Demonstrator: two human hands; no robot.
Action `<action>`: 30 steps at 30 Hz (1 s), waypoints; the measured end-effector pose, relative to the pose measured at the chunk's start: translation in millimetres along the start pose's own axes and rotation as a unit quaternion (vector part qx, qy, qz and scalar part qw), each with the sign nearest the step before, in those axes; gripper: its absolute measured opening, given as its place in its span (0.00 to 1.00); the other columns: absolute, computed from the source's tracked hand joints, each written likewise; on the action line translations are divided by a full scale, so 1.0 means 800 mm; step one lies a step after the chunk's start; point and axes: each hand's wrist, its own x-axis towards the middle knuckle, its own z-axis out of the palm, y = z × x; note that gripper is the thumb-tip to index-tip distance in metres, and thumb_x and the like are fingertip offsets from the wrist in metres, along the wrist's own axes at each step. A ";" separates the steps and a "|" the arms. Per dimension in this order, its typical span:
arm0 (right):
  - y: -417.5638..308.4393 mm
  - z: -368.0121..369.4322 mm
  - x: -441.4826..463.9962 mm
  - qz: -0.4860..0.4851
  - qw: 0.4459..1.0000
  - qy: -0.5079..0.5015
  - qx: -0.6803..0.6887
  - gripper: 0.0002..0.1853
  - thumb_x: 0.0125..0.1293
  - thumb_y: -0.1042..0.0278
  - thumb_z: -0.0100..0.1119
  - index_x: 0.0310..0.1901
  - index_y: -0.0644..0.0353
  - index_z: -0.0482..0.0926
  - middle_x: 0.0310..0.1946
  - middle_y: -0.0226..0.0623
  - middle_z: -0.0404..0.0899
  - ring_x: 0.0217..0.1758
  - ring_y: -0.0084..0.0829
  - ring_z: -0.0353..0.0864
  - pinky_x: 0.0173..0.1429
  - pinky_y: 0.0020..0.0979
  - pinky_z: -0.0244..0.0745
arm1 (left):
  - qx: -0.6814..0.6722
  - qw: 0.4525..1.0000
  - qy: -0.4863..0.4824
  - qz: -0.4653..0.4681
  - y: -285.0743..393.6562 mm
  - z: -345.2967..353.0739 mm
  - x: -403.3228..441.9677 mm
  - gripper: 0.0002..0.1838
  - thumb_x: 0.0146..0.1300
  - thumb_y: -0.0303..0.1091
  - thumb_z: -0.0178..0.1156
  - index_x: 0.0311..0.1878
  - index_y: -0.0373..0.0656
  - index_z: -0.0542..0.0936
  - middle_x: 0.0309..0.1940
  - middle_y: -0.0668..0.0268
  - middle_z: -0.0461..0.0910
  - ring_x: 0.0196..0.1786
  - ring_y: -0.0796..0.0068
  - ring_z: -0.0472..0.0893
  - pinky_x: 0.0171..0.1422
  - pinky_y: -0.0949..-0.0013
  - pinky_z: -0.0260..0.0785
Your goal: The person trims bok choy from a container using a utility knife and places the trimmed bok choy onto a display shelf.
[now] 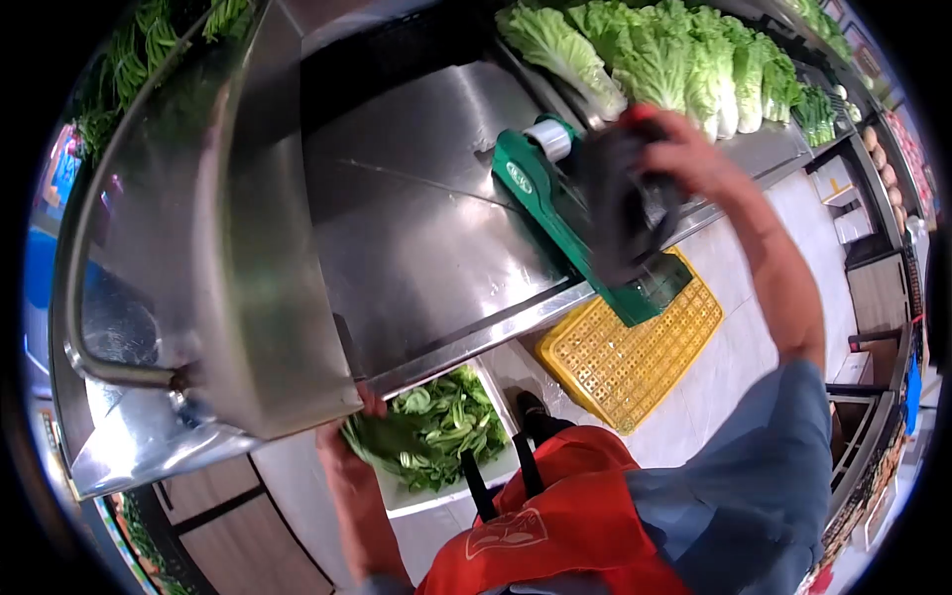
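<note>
My right hand (686, 154) is closed round a dark grey and black object (630, 198) with a red part near the fingers. Motion smears it, so its kind is unclear. It passes in front of a green tape dispenser (540, 193), which carries a white roll (551, 140) and lies over the steel counter's front edge. Low on the left, my left hand (365, 405) is partly hidden by a metal panel. Its fingers look wrapped round a blurred bunch of leafy greens (382, 439), above a white box (506, 421) of similar greens (461, 426).
A steel counter (416, 228) spans the middle, with lettuces (664, 59) along its back right. At left rises a metal panel (268, 248) with a bent tube (119, 372). A yellow plastic crate (635, 367) lies on the floor. Produce shelves (878, 268) stand at right.
</note>
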 end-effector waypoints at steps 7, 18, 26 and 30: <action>0.217 -0.166 -0.045 0.090 0.972 0.126 -0.179 0.20 0.60 0.68 0.62 0.55 0.58 0.79 0.44 0.28 0.77 0.43 0.22 0.78 0.47 0.26 0.74 | -0.092 0.992 -0.007 -0.086 -0.012 0.024 0.160 0.18 0.65 0.41 0.65 0.50 0.37 0.77 0.36 0.64 0.80 0.39 0.69 0.79 0.47 0.66 0.75; 0.265 -0.160 -0.031 0.015 0.877 0.113 -0.467 0.30 0.57 0.42 0.67 0.52 0.59 0.80 0.44 0.44 0.76 0.44 0.51 0.79 0.48 0.43 0.75 | 0.013 0.989 0.080 -0.124 -0.027 0.016 0.211 0.26 0.54 0.33 0.70 0.55 0.36 0.74 0.36 0.57 0.81 0.36 0.64 0.83 0.43 0.60 0.79; 0.140 -0.078 0.094 -0.276 0.847 0.133 -0.434 0.14 0.61 0.58 0.63 0.39 0.62 0.80 0.38 0.46 0.76 0.43 0.48 0.77 0.47 0.42 0.74 | 0.079 0.990 0.078 -0.092 -0.022 0.066 0.212 0.26 0.51 0.28 0.70 0.56 0.38 0.75 0.38 0.57 0.83 0.36 0.67 0.84 0.42 0.65 0.81; 0.049 0.047 0.265 -0.391 0.845 0.041 -0.361 0.11 0.64 0.59 0.60 0.33 0.59 0.79 0.33 0.41 0.77 0.40 0.46 0.80 0.42 0.44 0.77 | 0.060 0.988 0.094 -0.105 -0.019 0.068 0.209 0.26 0.52 0.27 0.70 0.56 0.38 0.75 0.39 0.57 0.83 0.36 0.66 0.85 0.42 0.64 0.82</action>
